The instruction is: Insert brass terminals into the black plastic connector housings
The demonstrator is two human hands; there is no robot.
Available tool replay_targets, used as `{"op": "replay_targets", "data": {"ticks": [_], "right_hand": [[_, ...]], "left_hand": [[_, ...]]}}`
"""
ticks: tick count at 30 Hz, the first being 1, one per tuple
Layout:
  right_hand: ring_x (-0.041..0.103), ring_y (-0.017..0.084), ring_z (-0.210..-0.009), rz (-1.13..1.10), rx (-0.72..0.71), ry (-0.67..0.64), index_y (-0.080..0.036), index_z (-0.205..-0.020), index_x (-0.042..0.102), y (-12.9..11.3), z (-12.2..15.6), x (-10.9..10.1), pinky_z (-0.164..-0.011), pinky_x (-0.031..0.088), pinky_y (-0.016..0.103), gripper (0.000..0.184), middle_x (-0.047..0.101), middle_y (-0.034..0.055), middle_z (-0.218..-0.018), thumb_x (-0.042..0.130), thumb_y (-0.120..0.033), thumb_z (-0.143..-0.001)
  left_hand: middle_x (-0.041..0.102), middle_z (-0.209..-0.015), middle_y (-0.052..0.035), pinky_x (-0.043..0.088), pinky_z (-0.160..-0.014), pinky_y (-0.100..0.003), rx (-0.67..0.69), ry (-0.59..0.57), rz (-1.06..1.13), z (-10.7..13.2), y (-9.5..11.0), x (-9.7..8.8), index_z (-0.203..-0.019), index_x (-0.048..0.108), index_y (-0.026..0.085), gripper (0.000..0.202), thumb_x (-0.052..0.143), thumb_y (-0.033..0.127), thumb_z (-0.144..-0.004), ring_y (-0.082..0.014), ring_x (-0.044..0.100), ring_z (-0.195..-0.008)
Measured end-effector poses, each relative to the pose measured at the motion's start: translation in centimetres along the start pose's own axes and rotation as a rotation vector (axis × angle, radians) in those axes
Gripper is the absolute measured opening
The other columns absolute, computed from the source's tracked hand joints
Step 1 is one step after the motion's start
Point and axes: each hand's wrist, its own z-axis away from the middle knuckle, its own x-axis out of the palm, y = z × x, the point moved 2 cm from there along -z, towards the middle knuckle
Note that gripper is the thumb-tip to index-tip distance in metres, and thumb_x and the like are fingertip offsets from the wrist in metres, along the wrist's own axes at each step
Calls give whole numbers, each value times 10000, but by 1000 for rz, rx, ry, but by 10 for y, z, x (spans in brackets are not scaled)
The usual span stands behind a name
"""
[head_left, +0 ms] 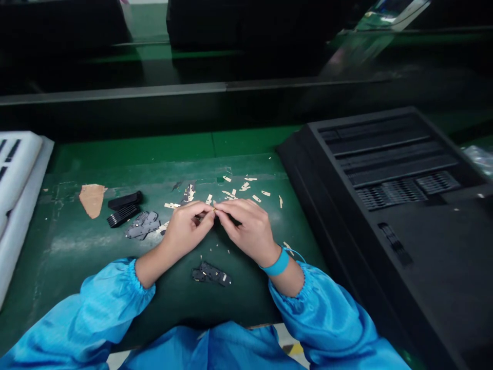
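Head view: left hand (189, 222) and right hand (249, 226), pinched closed, share a tiny piece (213, 207), seemingly unfinished; pale strips (265, 193) lie loose.

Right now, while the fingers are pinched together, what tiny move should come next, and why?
Perhaps the right hand should gently pull away while the left hand holds firm. Their fingertips meet at a tiny yellowish piece, and pale scraps lie nearby on the green table, which might be bits pulled off.
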Motion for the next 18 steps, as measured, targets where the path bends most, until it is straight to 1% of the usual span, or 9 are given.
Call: {"op": "replay_targets", "data": {"ticks": [3, 5, 7, 8, 10, 13, 15, 18], "right_hand": [[733, 169, -842, -151, 118, 2, -262, -1018, 766, 0, -1, 2, -793, 606, 318, 151, 781, 14, -918, 645, -191, -962], [728, 159, -815, -210, 161, 17, -263, -1007, 772, -1, -2, 2, -763, 613, 296, 146, 776, 7, -902, 666, -187, -941], [733, 161, -823, -222, 166, 16, -262, -1000, 777, -3, -3, 1, -771, 618, 297, 147, 781, 11, -913, 664, -190, -941], [737, 163, -834, -214, 159, 11, -263, -1000, 779, -3, -4, 0, -782, 620, 301, 154, 786, 14, -922, 652, -190, -950], [744, 170, -866, -158, 111, 0, -262, -1008, 777, -3, -3, 0, -813, 617, 316, 173, 795, 21, -950, 622, -192, -972], [748, 181, -874, -17, -24, 11, -239, -1025, 763, -2, -2, -2, -832, 600, 343, 185, 804, 37, -978, 592, -183, -988], [746, 186, -826, 65, -95, 14, -221, -989, 756, -1, 0, -2, -796, 587, 349, 177, 806, 43, -938, 586, -172, -980], [726, 178, -742, 131, -95, -8, -226, -883, 736, -1, 0, -1, -740, 559, 337, 195, 790, 22, -833, 569, -156, -957]], "left_hand": [[658, -736, -6, 460, -615, -251, 113, -9, -110, -1, 3, -3, -822, 699, 197, 194, 554, 249, -941, -131, 582, -651], [671, -753, -14, 472, -638, -256, 129, -42, -114, -3, 3, -6, -829, 689, 201, 204, 544, 266, -956, -143, 607, -687], [681, -754, -18, 488, -650, -260, 112, -66, -108, -4, 3, -7, -831, 680, 203, 233, 521, 285, -980, -147, 625, -692], [678, -745, -17, 493, -658, -263, 115, -71, -119, -4, 3, -8, -826, 674, 204, 248, 509, 289, -991, -147, 626, -686], [675, -757, -20, 499, -688, -270, 174, -68, -180, -4, 4, -9, -835, 667, 203, 266, 483, 283, -1010, -150, 624, -700], [683, -825, -41, 503, -745, -280, 296, -69, -322, -2, 4, -8, -896, 664, 193, 265, 444, 254, -1030, -164, 631, -774], [682, -849, -53, 501, -745, -279, 333, -93, -422, 0, 4, -7, -912, 659, 189, 286, 412, 249, -1043, -172, 631, -799], [678, -876, -57, 498, -738, -277, 330, -128, -520, 2, 5, -5, -919, 659, 199, 303, 394, 261, -1051, -176, 626, -816]]}}
